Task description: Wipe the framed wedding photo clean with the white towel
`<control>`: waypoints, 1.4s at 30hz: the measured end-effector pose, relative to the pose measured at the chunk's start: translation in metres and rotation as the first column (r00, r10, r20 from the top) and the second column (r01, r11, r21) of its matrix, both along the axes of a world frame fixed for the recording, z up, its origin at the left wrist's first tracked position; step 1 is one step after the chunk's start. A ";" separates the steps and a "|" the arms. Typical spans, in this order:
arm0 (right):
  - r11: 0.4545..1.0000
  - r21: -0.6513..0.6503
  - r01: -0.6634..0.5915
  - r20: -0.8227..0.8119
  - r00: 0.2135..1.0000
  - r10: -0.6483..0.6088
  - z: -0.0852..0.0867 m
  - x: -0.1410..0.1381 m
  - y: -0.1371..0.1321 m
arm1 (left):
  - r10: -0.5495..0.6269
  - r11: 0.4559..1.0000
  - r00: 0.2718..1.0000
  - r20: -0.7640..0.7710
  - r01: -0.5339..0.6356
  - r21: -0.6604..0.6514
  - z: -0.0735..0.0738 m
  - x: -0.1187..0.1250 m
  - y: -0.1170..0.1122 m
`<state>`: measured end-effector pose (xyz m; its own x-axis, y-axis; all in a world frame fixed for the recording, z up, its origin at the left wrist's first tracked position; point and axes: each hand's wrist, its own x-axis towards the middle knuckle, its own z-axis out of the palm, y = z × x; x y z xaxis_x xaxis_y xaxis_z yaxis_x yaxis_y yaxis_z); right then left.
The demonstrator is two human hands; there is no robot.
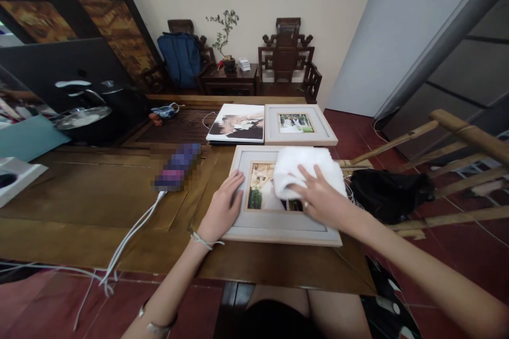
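A light wooden picture frame lies flat near the table's front edge, with a photo inside a pale mat. On its left border rests my left hand, fingers and thumb steadying the edge. My right hand has hold of a folded white towel, fingers pressed onto it. The towel lies over the frame's upper right part and hides some of the photo. Just behind are a second framed photo and a black-and-white photo on a stack.
On the wooden table, a phone with white cables lies to the left. A pot with a glass lid stands at the far left. A bamboo chair holding a black bag stands at right.
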<state>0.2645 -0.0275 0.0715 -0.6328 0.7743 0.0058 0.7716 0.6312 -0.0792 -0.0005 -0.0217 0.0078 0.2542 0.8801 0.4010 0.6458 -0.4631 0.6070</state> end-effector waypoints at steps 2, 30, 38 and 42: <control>0.992 -0.126 -0.012 0.000 1.000 0.012 0.008 -0.005 -0.039 | 0.001 1.000 1.000 -0.006 -0.001 0.002 0.000 0.000 0.001; 0.981 -0.115 -0.153 0.055 0.986 0.161 0.001 -0.044 0.001 | 0.009 0.991 0.996 0.090 0.003 -0.134 0.005 0.001 -0.006; 0.935 -0.159 -0.317 -0.064 0.948 0.311 0.008 -0.076 -0.074 | -0.002 0.983 0.979 0.202 0.039 -0.181 0.010 0.000 -0.007; 0.957 -0.045 -0.287 -0.068 0.957 0.284 -0.007 -0.090 -0.042 | 0.025 0.972 0.918 0.397 0.070 -0.224 0.010 -0.003 -0.009</control>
